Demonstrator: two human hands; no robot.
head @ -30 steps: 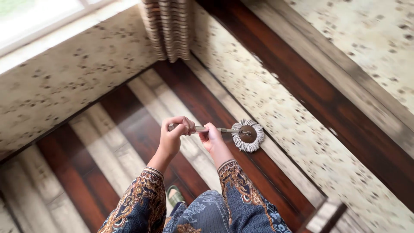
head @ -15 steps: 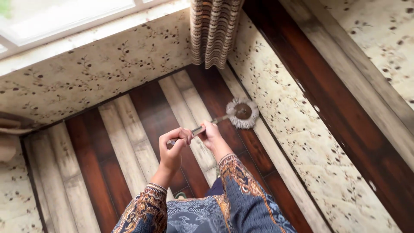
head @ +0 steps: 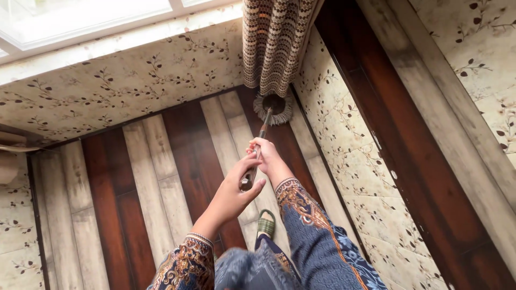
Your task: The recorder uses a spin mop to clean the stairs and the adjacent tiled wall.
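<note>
- Left hand wraps the butt end of the mop handle, fingers curled round it, thumb over the top; closed grip.
- Right hand sits just ahead on the same handle, also fisted round it. The two hands are close together, nearly touching.
- Mop head, round with a pale fringe and a dark centre, is on the floor at the foot of the patterned curtain, touching or just under its hem; cannot tell which.
- Floor is dark and pale plank strips. Floral-patterned wall runs under the window, with more floral panelling on the right.
- Green striped slipper shows below the hands, near the handle's line.
- Patterned blue sleeves cover both forearms.
- Risk: the fringe may snag or drag the curtain hem, since the head is right against it; a push forward would bunch the fabric or wet it.
- Risk: both hands sit at the very end of the handle, so leverage is poor; the head may skid sideways into the right panelling.
- Risk: the head sits in a tight corner where floor, curtain and wall meet; a hard shove could knock the wall base.
- Risk: if the planks are wet, the slippered foot may slip; wetness is not visible.
</note>
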